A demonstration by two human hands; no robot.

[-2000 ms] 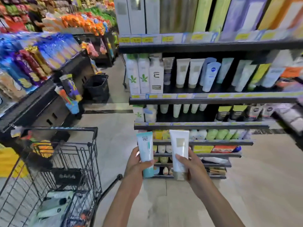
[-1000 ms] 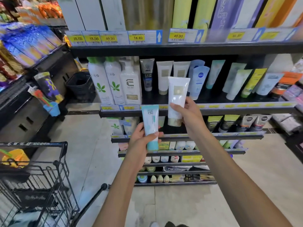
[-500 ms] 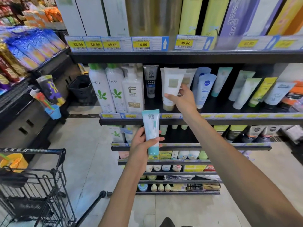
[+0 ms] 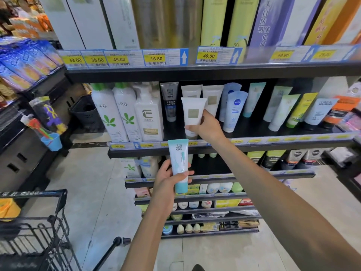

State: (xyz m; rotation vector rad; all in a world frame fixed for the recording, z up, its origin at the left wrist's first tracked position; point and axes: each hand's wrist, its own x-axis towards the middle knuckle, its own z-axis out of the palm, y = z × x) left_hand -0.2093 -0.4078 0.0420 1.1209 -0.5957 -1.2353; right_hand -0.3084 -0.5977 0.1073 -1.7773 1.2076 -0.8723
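Your right hand [image 4: 207, 128] has thumb and fingers curled round the lower part of the white tube [image 4: 193, 114], upright at the shelf [image 4: 273, 145] edge, while your left hand [image 4: 166, 180], below it, grips the teal tube [image 4: 178, 163] near its cap.

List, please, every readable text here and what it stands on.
"38.00", "38.00", "49.00", "16.80": price tags
"MEN": grey tube
"NIVEA": blue tube
"50": yellow-green box
Too small to read: print on the teal tube in the left hand and the white tube in the right hand.
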